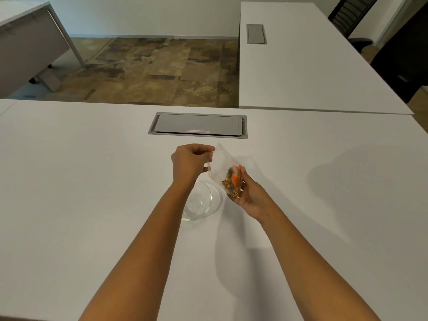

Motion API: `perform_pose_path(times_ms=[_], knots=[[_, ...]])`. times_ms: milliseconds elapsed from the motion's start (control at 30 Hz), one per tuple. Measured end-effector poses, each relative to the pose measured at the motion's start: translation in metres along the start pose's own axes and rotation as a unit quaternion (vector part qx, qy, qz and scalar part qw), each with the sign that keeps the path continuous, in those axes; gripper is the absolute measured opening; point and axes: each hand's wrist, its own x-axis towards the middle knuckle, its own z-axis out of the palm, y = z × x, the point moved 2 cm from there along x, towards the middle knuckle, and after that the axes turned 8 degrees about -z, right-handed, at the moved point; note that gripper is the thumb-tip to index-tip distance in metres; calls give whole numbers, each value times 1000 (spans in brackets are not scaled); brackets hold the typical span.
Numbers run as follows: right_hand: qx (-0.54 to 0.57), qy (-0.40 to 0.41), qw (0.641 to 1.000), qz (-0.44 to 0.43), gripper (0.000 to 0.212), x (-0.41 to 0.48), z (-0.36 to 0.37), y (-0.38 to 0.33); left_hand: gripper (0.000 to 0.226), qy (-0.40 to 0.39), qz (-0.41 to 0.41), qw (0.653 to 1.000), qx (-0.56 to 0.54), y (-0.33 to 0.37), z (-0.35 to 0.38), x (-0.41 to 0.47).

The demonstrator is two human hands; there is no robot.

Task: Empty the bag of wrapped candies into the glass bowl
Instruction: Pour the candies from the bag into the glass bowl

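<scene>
A clear plastic bag (223,166) of wrapped candies hangs in the air above the white table (92,181). Its candies, gold and orange, are bunched in the lower end. My right hand (249,193) cups that lower end from below. My left hand (190,162) pinches the bag's upper edge between thumb and fingers. An empty glass bowl (200,202) stands on the table just below and to the left of the bag, partly hidden by my left forearm.
A grey cable hatch (198,125) is set into the table beyond the hands. A second white table (301,66) adjoins at the right, with a dark chair (403,54) behind it. Another desk (25,42) stands far left across the floor.
</scene>
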Motion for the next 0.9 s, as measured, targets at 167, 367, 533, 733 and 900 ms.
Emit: perform_pose_path(times_ms=[167,367,533,733,900], knots=[[-99,-8,995,-12,30,5,-3,4,25,51,-9,998,32,-31,-20,12],[-305,-15,949,-84,34,9,15,8,27,137,-108,981,87,-89,-47,16],[-412,-2,902,-133,36,12,31,13,28,147,-160,974,59,-113,-51,16],[-499,-24,846,-186,27,7,55,11,29,153,-157,974,53,-119,-49,17],[-572,-20,780,-254,21,-1,71,14,29,154,-157,974,55,-122,-47,18]])
